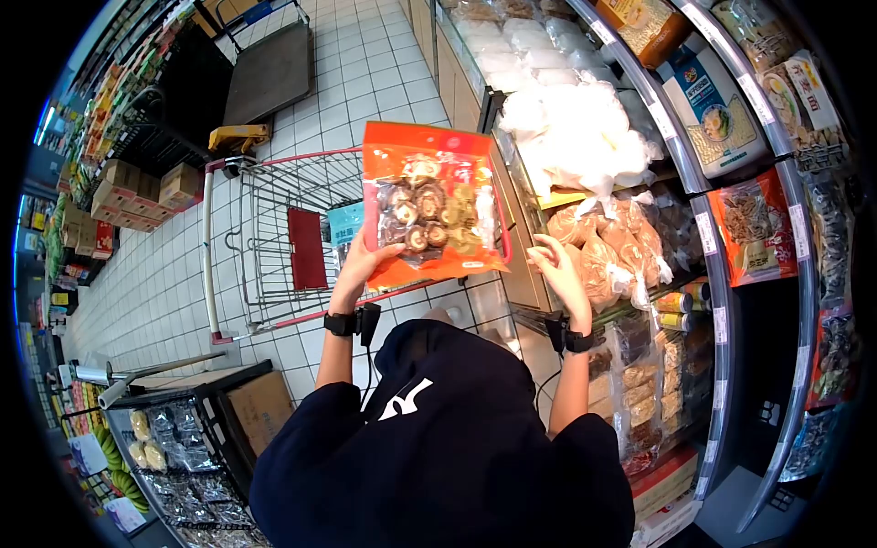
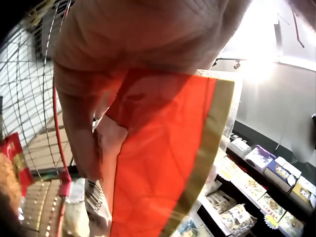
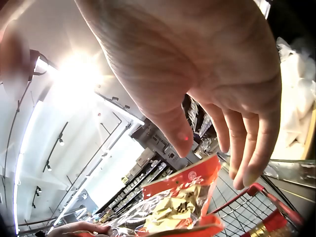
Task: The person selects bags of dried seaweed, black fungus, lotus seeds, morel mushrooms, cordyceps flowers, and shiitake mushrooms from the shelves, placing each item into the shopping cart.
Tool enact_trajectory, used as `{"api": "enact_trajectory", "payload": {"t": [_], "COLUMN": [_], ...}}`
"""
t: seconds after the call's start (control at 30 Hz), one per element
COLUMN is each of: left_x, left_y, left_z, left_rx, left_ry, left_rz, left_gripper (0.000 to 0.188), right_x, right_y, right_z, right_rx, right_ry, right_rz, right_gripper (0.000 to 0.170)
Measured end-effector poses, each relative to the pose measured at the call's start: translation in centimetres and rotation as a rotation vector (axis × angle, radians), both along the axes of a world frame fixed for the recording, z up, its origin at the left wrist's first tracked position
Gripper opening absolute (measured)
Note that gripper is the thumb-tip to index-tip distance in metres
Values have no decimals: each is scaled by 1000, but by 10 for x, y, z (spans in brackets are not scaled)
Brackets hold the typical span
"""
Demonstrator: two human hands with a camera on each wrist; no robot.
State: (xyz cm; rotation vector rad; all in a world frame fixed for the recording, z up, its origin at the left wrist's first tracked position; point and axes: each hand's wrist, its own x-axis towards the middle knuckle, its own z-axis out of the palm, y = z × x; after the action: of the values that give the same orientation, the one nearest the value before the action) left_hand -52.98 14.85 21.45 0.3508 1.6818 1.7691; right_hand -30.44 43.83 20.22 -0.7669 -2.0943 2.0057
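Observation:
An orange packet [image 1: 429, 205] with a clear window showing dried mushrooms is held up in front of the body in the head view. The left hand [image 1: 364, 265] grips its lower left corner, thumb over the front. In the left wrist view the left hand [image 2: 133, 54] pinches the orange packet [image 2: 158, 143] by its edge. To the right of the packet, apart from it, the right hand [image 1: 562, 274] holds nothing, its fingers loosely bent. The right wrist view has the right hand [image 3: 212, 94] above the packet's corner [image 3: 197, 173], fingers relaxed.
A wire shopping cart [image 1: 274, 228] with a red panel stands behind the packet. Bagged goods [image 1: 607, 242] fill the shelf at the right, beside shelf racks holding another orange packet [image 1: 754, 230]. A flat trolley [image 1: 269, 73] and cardboard boxes [image 1: 128, 187] stand farther off on the left.

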Motion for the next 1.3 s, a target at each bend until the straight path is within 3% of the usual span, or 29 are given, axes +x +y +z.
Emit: {"api": "enact_trajectory", "payload": {"t": [0.27, 0.37, 0.4, 0.5, 0.87, 0.97, 1.03, 1.07, 1.1, 1.17, 1.2, 1.23, 1.3], "left_x": [-42, -60, -59, -65, -119, -137, -136, -154, -161, -169, -173, -178, -171], "left_y": [-44, -55, -56, -58, -84, -102, -104, -114, -109, -103, -94, -88, -62], "left_z": [-43, -91, -106, -131, -229, -284, -270, -316, -313, -324, -329, -335, -327], "left_rx": [-226, -276, -289, -208, -341, -392, -613, -804, -934, -707, -797, -768, -850], "left_ry": [2, -65, -83, -128, -245, -341, -81, -147, 51, 48, 196, 403, 326], "left_rz": [66, -22, 75, 45, -81, -90, -311, -313, -437, -483, -504, -721, -585], "left_gripper": [47, 45, 45, 47, 56, 61, 79, 87, 82, 77, 57, 57, 61], "right_x": [7, 12, 14, 21, 33, 30, 27, 26, 24, 20, 16, 13, 9], "right_y": [-8, -11, -13, -20, -30, -36, -43, -45, -48, -54, -58, -62, -71], "right_z": [-20, -26, -28, -27, -40, -35, -35, -37, -37, -37, -34, -32, -37], "right_rx": [-46, -34, -30, -4, 15, 20, 20, 19, 19, 10, -2, -15, -59], "right_ry": [24, -8, -22, -27, -99, -127, -150, -148, -145, -155, -169, -184, -192], "right_rz": [-92, -121, -133, -149, -172, -173, -167, -163, -159, -152, -163, -174, -183], "right_gripper": [36, 35, 35, 33, 34, 34, 34, 34, 34, 34, 33, 33, 33]}}
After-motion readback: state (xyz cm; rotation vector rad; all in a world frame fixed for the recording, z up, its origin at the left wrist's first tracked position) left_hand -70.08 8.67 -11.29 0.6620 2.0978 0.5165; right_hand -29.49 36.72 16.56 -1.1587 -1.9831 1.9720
